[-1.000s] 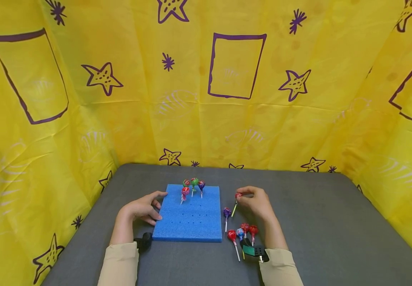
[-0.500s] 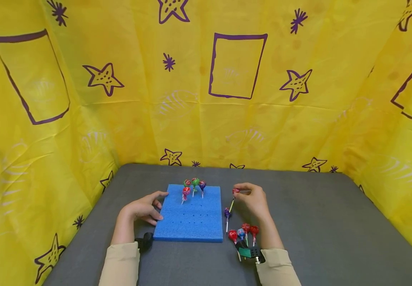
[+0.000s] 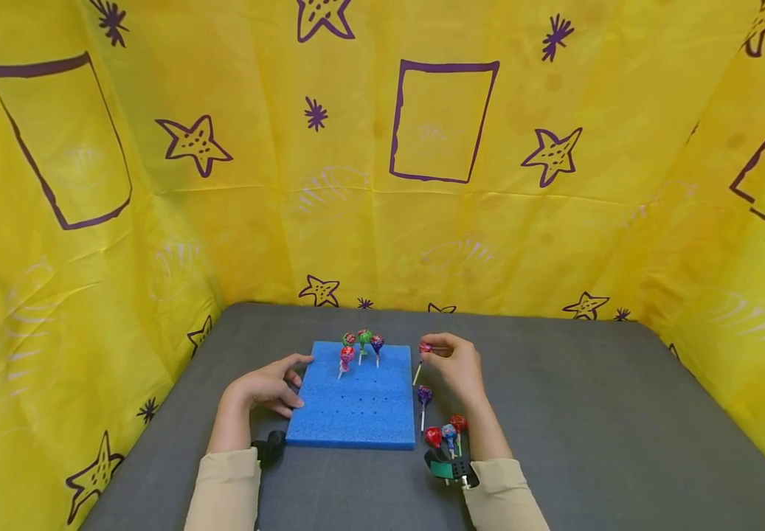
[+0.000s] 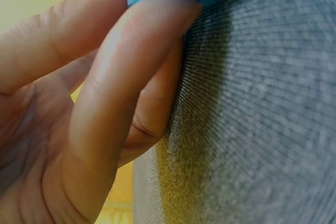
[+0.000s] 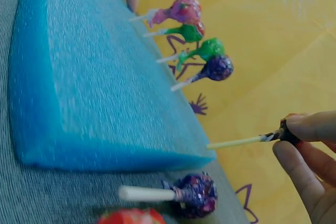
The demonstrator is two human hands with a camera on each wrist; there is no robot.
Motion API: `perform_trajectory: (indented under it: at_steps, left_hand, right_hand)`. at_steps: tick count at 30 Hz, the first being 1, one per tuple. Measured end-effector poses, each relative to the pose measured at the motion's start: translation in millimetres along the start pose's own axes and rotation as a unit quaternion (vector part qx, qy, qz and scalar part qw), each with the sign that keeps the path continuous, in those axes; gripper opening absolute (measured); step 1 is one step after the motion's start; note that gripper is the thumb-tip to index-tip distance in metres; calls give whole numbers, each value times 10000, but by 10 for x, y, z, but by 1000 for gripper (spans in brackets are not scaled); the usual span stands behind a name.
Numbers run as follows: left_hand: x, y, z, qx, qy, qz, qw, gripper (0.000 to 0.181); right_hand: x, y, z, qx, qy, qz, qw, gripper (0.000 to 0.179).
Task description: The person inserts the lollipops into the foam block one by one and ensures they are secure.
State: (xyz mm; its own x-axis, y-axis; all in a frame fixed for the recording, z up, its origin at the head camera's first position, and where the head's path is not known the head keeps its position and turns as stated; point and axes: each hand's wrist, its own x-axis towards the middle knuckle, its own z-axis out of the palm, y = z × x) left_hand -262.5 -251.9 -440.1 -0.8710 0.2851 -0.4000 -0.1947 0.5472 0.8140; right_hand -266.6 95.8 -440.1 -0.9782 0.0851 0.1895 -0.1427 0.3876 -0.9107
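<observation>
Bright, even light fills the head view. The 2 wrist views look softer: shadow darkens the tabletop [image 4: 268,114] beside the left hand [image 4: 100,98], and the nearest red lollipop [image 5: 134,217] blurs.

High downward head view, close wrist views toward hands [image 3: 268,386] [image 3: 455,369], blue board [image 3: 349,429] in all.
</observation>
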Motion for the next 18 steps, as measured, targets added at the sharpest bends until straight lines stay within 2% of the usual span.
perform_trajectory:
  at_steps: [18]
  left_hand:
    - [-4, 5, -11, 13, -17, -9, 10000, 88]
  right_hand:
    - [-46, -226, 321, 263, -23, -56, 9996, 21]
